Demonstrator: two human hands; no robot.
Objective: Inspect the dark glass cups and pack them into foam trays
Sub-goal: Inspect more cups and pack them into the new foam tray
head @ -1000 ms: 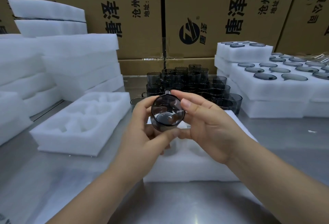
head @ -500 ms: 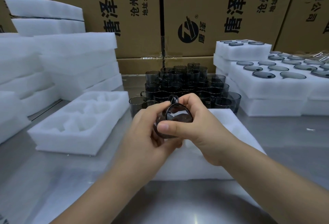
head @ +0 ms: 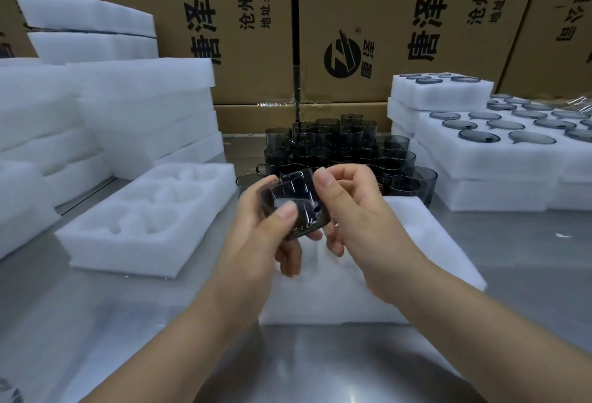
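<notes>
I'm pinching the seemingly light, slick, breakable glass cup (head: 290, 199) by its walls, left hand (head: 253, 237) at 9 o'clock, right hand (head: 362, 216) at 3.

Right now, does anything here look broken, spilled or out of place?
Nothing much. The held cup looks whole, loose cups stand together, filled trays sit stacked. Only a small white scrap lies on the table.

Foam stacks (head: 144, 107) at sides, cups (head: 336, 143) ahead.
</notes>
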